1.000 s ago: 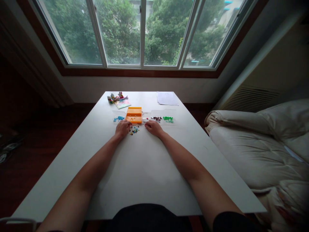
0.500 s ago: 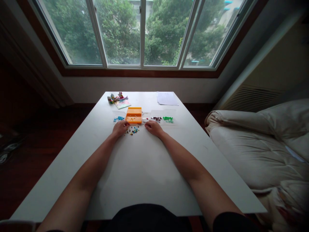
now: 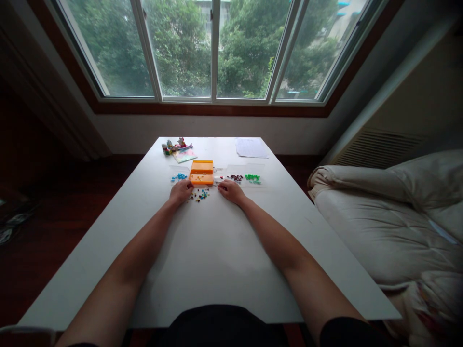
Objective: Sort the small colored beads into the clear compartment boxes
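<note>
My left hand (image 3: 180, 191) rests by the front left corner of an open orange box (image 3: 201, 166), its fingers curled together. Whether they pinch anything is too small to see. Closed in a similar way, my right hand (image 3: 231, 191) lies just right of the box, in front of a clear tray; what its fingertips hold, if anything, is hidden. Between the hands lies a scatter of small mixed-colour pieces (image 3: 201, 194). Blue pieces (image 3: 178, 178) sit left of the box. To its right are dark red pieces (image 3: 236, 178) and green pieces (image 3: 252, 178) in clear compartments.
Small colourful figures (image 3: 177, 146) and a patterned card (image 3: 185, 155) are at the far left of the white table (image 3: 217, 260). White paper (image 3: 251, 147) lies at the far right. A beige couch (image 3: 376, 221) stands to the right, and a window is ahead.
The whole view has shifted very slightly. Both hands stay in about the same places beside the orange box, and the pieces show no clear change.
</note>
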Tool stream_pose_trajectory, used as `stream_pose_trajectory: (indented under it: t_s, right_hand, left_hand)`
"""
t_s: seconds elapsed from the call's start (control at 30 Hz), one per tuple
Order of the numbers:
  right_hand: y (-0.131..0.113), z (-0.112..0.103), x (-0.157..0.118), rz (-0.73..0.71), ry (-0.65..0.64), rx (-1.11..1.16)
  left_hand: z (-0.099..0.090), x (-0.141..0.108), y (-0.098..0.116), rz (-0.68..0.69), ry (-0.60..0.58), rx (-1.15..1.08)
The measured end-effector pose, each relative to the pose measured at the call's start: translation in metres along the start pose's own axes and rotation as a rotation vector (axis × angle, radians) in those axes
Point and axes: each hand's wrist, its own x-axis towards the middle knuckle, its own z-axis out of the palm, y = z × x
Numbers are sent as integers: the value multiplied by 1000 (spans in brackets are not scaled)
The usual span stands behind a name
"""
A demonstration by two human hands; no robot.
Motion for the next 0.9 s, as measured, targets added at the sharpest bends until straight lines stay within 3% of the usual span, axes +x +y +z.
stream_pose_trajectory:
  t_s: [0.1,0.3,0.67,0.77,0.9]
  right_hand:
    - [0,0,0,4,-2,2]
    - [0,0,0,-12,1,6]
    - [-3,4,1,-11,2,3]
    - [-4,4,1,-5,-7,-3]
    - [-6,4,1,0,-8,1]
  left_hand:
    - [-1,-1,2,24,18,2]
    - [0,-2,12,18,185,-133]
    - [17,10,8,-196,187,-730]
    - [17,11,8,-182,178,-735]
    - [13,7,16,-61,156,-512]
